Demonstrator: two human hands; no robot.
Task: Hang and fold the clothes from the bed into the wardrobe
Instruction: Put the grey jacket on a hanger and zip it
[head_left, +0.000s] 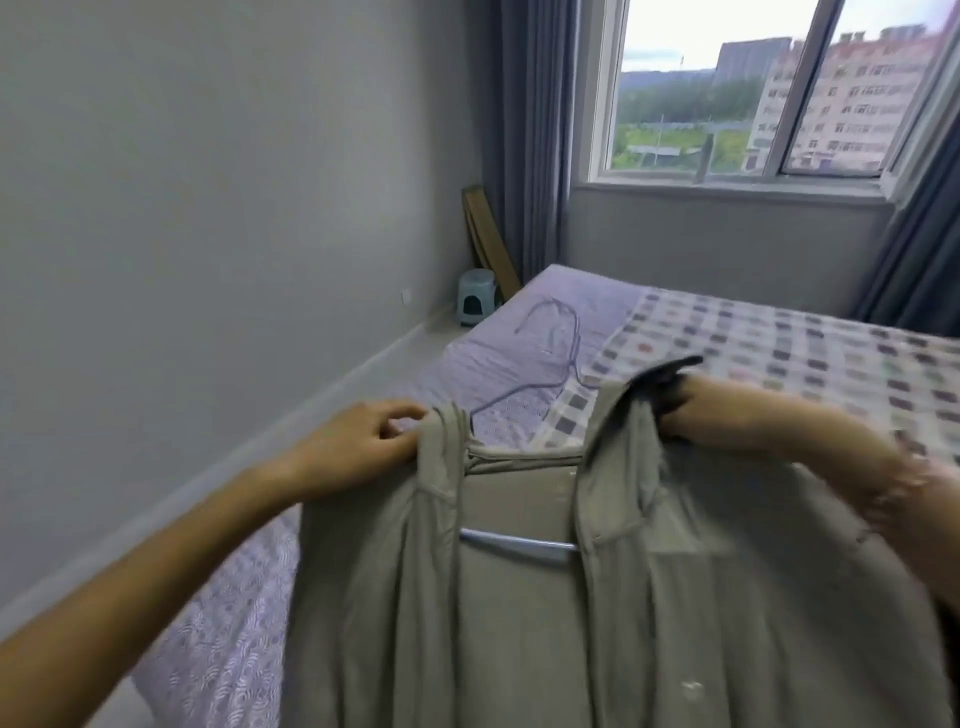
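Note:
A grey-beige collared shirt (519, 623) hangs in front of me over the bed (519, 332). A metal hanger (519, 544) sits inside it, and only its lower bar shows through the open front. My left hand (363, 441) pinches the shirt's left collar edge. My right hand (696, 410) grips the right side of the collar, blurred by motion. Several blue wire hangers (550, 353) lie on the lilac sheet beyond the shirt.
A checked blanket (779, 353) covers the right part of the bed. A small teal stool (475, 296) and leaning wooden boards (488, 234) stand in the far corner by the curtain (524, 130). The window (753, 88) is ahead; a grey wall runs along the left.

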